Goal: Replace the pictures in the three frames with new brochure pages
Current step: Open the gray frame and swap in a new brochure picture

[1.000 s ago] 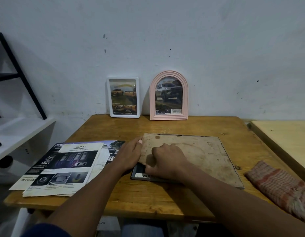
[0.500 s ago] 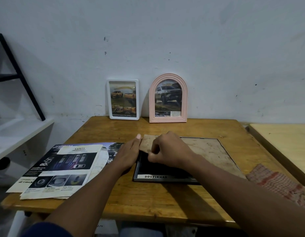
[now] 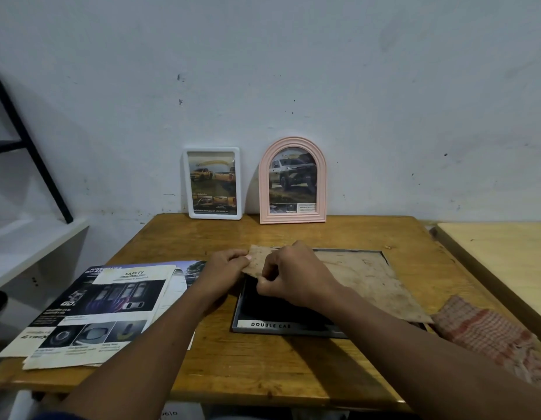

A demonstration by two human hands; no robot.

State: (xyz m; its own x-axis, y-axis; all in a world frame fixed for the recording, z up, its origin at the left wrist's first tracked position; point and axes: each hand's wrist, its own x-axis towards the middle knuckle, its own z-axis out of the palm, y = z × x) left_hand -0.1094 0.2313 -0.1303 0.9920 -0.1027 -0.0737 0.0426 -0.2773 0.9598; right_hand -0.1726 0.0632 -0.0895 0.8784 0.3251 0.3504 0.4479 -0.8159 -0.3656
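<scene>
The one wide-angle view comes from the person's head at the near edge of the table, looking forward and down. It faces the wall squarely, with the left hand and right hand close below, mid-picture.

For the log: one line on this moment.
left hand: holds backing board corner | right hand: pinches backing board edge | frame: flat, page exposed

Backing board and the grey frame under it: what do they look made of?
The backing board looks like thin hardboard or pressed fibre: matte brown, mottled with stains, thin at its raised edge. The grey frame has a narrow, smooth, dull rim; it could be metal or plastic, I cannot tell which.
</scene>
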